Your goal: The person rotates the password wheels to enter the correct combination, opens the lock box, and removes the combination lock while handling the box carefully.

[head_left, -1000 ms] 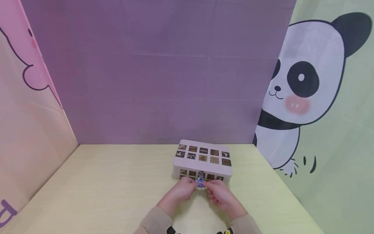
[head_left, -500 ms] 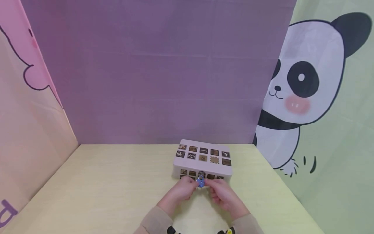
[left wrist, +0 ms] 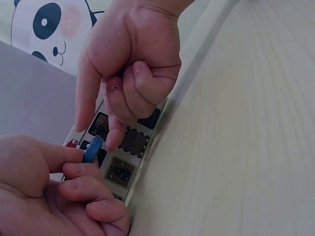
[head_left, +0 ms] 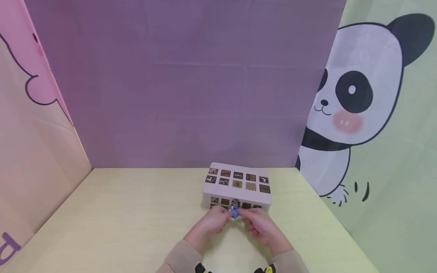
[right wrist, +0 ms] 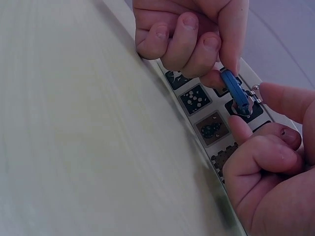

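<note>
A small blue padlock (head_left: 234,212) with a metal shackle hangs at the front clasp (right wrist: 256,94) of a pale box (head_left: 228,192) printed with small square pictures. My left hand (head_left: 214,220) pinches the padlock's body between thumb and index finger, the other fingers curled. On the other side of the padlock is my right hand (head_left: 261,224). Its thumb and index finger are extended and apart, with the index fingertip (right wrist: 239,129) close to the padlock's lower end and the thumb beside the clasp. The remaining right fingers are folded into the palm.
The box lid is down. Beneath it, a light wood-grain table (head_left: 119,220) extends to both sides. A purple backdrop (head_left: 191,83) rises behind, with a panda-printed sheet (head_left: 379,170) on the right and a pink-figured one on the left.
My right thumb and fingers have drawn slightly right, off the padlock they were gripping a second ago. The left hand keeps its pinch, and the box has stayed in place.
</note>
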Available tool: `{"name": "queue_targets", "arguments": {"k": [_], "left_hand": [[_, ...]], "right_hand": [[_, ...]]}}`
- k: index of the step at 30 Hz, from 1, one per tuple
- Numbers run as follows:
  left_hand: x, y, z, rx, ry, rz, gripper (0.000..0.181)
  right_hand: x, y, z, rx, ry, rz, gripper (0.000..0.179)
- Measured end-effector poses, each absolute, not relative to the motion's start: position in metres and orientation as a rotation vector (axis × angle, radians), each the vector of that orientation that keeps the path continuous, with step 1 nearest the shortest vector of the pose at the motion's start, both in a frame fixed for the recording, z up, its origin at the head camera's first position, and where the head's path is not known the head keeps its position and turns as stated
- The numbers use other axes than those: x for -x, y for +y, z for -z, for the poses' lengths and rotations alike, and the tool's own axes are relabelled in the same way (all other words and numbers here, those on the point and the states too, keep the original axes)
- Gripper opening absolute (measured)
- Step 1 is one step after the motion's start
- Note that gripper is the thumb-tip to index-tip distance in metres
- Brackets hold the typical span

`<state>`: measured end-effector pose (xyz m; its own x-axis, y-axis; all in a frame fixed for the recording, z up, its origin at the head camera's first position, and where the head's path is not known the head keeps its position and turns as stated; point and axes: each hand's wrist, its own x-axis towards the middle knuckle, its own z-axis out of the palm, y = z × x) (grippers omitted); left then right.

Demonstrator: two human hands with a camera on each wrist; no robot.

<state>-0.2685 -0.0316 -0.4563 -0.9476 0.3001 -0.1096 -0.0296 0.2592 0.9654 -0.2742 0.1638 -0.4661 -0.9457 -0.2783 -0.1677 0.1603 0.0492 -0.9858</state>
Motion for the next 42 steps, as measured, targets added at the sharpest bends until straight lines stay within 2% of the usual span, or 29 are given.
{"name": "queue_targets", "arguments": {"k": [12, 24, 42], "left_hand": [[0.2683, -0.0326, 0.4560, -0.256, 2.247, -1.758, 0.032], [0.2673, -0.0327, 0.4549, -0.246, 2.245, -1.758, 0.031], [0.2699, -0.0306, 0.4577, -0.259, 2.255, -1.757, 0.031]], "right_hand": [[0.2739, 0.1631, 0.4669, 0.140, 2.021, 1.962, 0.032], [0.2749, 0.1606, 0.4709, 0.154, 2.021, 1.964, 0.021], [0.2747, 0.1554, 0.4712, 0.144, 2.013, 1.976, 0.021]]}}
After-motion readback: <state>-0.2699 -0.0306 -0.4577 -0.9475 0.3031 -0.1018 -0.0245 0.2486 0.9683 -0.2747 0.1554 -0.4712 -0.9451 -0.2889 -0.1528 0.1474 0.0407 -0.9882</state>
